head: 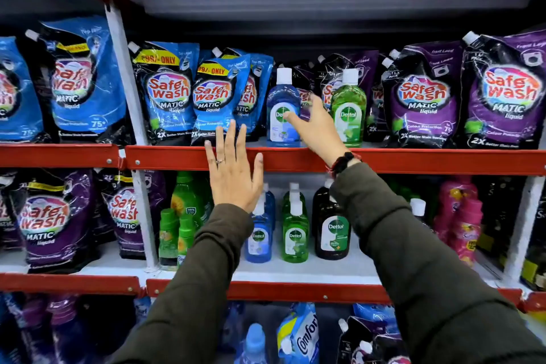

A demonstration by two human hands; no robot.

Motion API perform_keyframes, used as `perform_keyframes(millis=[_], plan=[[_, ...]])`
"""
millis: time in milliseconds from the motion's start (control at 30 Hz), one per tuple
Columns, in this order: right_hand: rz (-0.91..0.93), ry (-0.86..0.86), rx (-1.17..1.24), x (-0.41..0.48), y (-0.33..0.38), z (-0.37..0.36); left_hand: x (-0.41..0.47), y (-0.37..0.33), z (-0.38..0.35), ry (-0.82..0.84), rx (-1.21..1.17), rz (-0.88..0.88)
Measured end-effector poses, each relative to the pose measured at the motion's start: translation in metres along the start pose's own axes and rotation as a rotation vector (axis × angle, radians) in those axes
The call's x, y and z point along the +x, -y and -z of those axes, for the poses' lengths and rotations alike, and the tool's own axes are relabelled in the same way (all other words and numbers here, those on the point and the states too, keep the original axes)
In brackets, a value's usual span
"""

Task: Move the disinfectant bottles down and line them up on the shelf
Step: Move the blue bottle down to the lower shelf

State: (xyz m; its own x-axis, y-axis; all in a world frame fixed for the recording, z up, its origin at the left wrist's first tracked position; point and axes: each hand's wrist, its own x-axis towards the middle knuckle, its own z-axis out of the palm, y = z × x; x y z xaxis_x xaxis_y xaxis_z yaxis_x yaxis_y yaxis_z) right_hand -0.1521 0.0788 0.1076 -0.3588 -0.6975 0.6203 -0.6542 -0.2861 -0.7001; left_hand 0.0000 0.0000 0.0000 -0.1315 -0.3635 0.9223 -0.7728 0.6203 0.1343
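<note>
Two disinfectant bottles with white caps stand on the upper red shelf: a blue bottle and a green bottle. My right hand reaches up between them, fingers apart, thumb touching the blue bottle's label, gripping nothing. My left hand is raised flat in front of the shelf edge, fingers spread and empty. On the lower shelf stand rows of a blue bottle, a green bottle and a dark brown bottle, each with more behind.
Blue detergent pouches fill the upper shelf to the left, purple pouches to the right. Small green bottles and pink bottles flank the lower rows. A white upright post divides the shelving bays.
</note>
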Motion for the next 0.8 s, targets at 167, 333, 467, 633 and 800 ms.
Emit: perform_keyframes(millis=[167, 333, 467, 633, 800], plan=[[-0.051, 0.013, 0.000, 0.006, -0.018, 0.007, -0.016, 0.001, -0.009, 0.037, 0.023, -0.062], [-0.061, -0.012, 0.107, 0.022, 0.011, -0.010, 0.016, 0.030, -0.008, 0.010, 0.036, -0.068], [-0.025, -0.055, 0.192, 0.019, 0.013, -0.011, 0.009, 0.026, -0.009, 0.016, 0.039, -0.076], [0.039, -0.054, 0.299, 0.007, 0.022, -0.003, 0.001, 0.026, -0.013, 0.021, 0.046, -0.070], [0.024, -0.050, 0.341, -0.021, 0.025, -0.002, -0.001, 0.027, -0.009, 0.019, 0.018, -0.079]])
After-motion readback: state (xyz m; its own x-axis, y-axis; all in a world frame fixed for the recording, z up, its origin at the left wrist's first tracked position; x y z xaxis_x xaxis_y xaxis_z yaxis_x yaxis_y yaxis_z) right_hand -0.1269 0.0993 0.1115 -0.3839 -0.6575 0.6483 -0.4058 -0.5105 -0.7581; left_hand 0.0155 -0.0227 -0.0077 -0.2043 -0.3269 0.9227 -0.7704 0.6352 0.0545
